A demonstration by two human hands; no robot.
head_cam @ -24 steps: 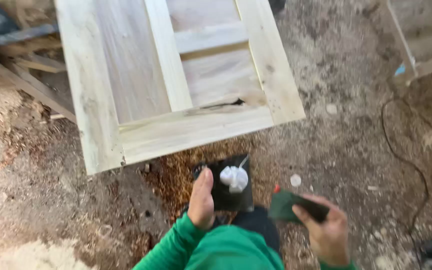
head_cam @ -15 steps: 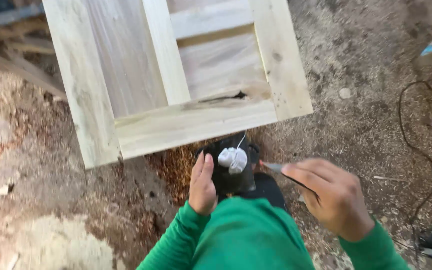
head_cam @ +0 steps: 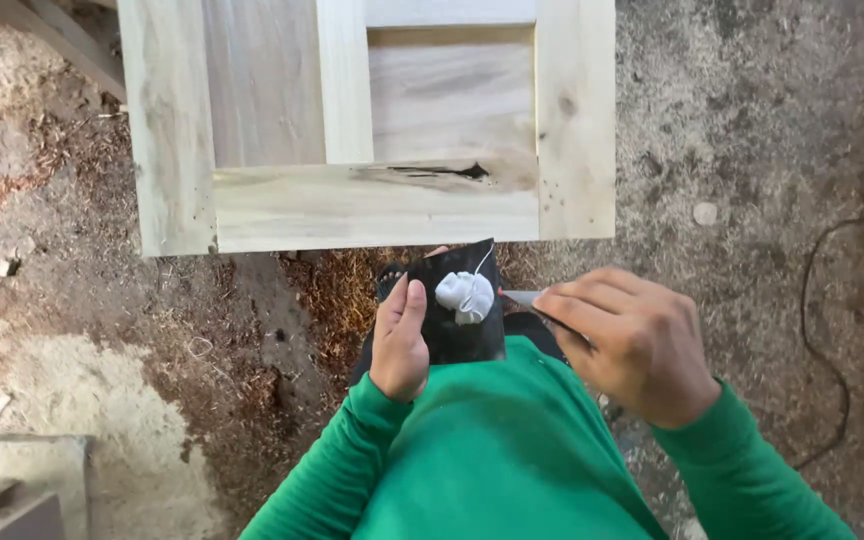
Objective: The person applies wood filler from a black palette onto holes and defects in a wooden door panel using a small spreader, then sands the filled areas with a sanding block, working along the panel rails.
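My left hand (head_cam: 400, 340) grips a black flat pad (head_cam: 452, 330) that carries a lump of white paste (head_cam: 465, 295). My right hand (head_cam: 632, 340) holds a thin metal blade (head_cam: 522, 298), its tip touching the pad beside the white lump. Both arms wear green sleeves (head_cam: 492, 460). Just beyond the pad lies a pale wooden panelled door (head_cam: 372, 205) with a dark crack (head_cam: 442, 172) in its lower rail.
The ground is dirt covered in sawdust and reddish wood shavings (head_cam: 332, 290). A black cable (head_cam: 832, 330) curls at the right. A grey slab (head_cam: 12, 480) sits at the lower left corner.
My right hand let go of a green tool and now holds the blade at the pad. The view shifted so the door stands squarer.
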